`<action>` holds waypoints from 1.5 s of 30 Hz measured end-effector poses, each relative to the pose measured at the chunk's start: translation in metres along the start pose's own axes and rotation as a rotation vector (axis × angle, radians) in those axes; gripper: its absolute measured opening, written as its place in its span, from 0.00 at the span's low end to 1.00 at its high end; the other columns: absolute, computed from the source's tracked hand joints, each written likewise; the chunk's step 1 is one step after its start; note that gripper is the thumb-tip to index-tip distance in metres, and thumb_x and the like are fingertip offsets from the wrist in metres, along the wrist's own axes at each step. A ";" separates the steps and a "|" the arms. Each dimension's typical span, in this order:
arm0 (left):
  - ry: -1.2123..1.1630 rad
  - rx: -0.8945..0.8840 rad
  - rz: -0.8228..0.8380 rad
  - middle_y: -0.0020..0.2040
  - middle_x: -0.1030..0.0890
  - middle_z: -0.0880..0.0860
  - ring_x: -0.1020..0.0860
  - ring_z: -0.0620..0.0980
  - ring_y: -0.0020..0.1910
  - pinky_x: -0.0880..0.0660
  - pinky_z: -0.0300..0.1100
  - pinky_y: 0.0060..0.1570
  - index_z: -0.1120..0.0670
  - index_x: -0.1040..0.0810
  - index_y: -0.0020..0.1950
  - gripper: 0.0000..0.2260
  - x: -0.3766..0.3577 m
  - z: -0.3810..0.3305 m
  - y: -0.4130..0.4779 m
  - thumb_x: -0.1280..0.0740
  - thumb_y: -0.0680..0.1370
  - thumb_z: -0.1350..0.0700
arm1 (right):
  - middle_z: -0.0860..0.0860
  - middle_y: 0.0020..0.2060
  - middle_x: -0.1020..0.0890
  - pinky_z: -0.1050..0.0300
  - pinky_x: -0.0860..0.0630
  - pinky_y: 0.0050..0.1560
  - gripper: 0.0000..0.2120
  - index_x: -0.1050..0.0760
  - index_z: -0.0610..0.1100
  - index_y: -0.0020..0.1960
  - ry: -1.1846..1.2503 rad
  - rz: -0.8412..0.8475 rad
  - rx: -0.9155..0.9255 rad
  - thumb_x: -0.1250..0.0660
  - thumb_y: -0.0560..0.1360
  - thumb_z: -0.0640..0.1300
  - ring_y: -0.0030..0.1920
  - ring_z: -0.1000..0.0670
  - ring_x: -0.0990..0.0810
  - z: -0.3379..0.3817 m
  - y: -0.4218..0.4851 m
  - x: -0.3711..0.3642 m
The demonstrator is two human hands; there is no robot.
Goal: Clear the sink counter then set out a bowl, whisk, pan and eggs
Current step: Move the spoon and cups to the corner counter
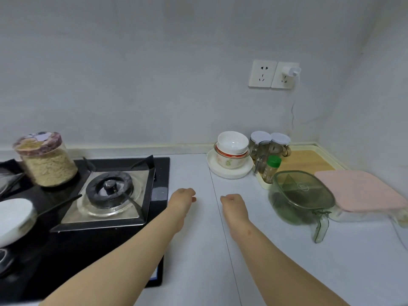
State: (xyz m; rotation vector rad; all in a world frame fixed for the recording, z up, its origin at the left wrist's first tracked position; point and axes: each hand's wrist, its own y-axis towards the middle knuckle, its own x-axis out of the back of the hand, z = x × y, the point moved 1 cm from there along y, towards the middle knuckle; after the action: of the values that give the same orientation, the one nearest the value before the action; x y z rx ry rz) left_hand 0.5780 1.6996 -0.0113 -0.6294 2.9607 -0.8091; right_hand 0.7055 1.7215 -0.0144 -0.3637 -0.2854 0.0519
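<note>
Both my arms reach out over the white counter point(287, 261). My left hand point(182, 198) hovers just right of the black gas stove point(106, 191), fingers loosely curled and holding nothing. My right hand point(234, 204) is a short way to its right, also loosely curled and empty. A stack of white bowls point(231, 151) stands on a white plate point(229, 171) at the back of the counter, beyond both hands. No whisk, pan or eggs are in view.
A jar of grain point(47, 160) stands on the stove's left part, a white lid point(13, 217) below it. Right side holds spice jars point(270, 144), a green-capped bottle point(272, 168), a green strainer bowl point(300, 197), a pink-lidded box point(364, 193) and a wooden board point(306, 161).
</note>
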 end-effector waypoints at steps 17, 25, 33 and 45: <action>-0.163 0.008 -0.249 0.46 0.21 0.53 0.23 0.51 0.47 0.30 0.42 0.45 0.56 0.27 0.59 0.10 0.047 0.102 -0.159 0.41 0.80 0.55 | 0.48 0.44 0.24 0.56 0.32 0.44 0.06 0.30 0.46 0.44 -0.042 0.239 0.023 0.42 0.78 0.44 0.45 0.47 0.27 -0.078 -0.134 -0.007; -0.176 -0.013 -0.355 0.54 0.21 0.54 0.23 0.51 0.54 0.28 0.44 0.53 0.55 0.28 0.61 0.10 0.122 0.116 -0.209 0.40 0.80 0.54 | 0.44 0.51 0.22 0.56 0.30 0.47 0.06 0.28 0.43 0.50 -0.135 0.416 0.096 0.43 0.79 0.42 0.52 0.45 0.24 -0.064 -0.196 -0.075; -0.256 -0.070 -0.560 0.46 0.20 0.52 0.22 0.51 0.48 0.28 0.44 0.49 0.54 0.25 0.52 0.06 0.280 0.153 -0.266 0.40 0.80 0.54 | 0.51 0.37 0.24 0.55 0.30 0.45 0.05 0.28 0.43 0.45 -0.177 0.633 0.171 0.42 0.78 0.42 0.41 0.49 0.27 -0.042 -0.294 -0.216; -0.295 -0.058 -0.754 0.43 0.21 0.51 0.23 0.48 0.42 0.29 0.38 0.39 0.53 0.25 0.49 0.05 0.532 0.220 -0.345 0.40 0.80 0.55 | 0.50 0.35 0.26 0.59 0.33 0.36 0.07 0.29 0.43 0.42 -0.177 0.844 0.191 0.43 0.77 0.40 0.35 0.50 0.30 -0.035 -0.466 -0.440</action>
State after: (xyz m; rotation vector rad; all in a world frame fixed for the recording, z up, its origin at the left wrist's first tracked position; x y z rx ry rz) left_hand 0.2440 1.1182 0.0175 -1.7426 2.4566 -0.5618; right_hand 0.2934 1.2300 0.0042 -0.2681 -0.2822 0.9379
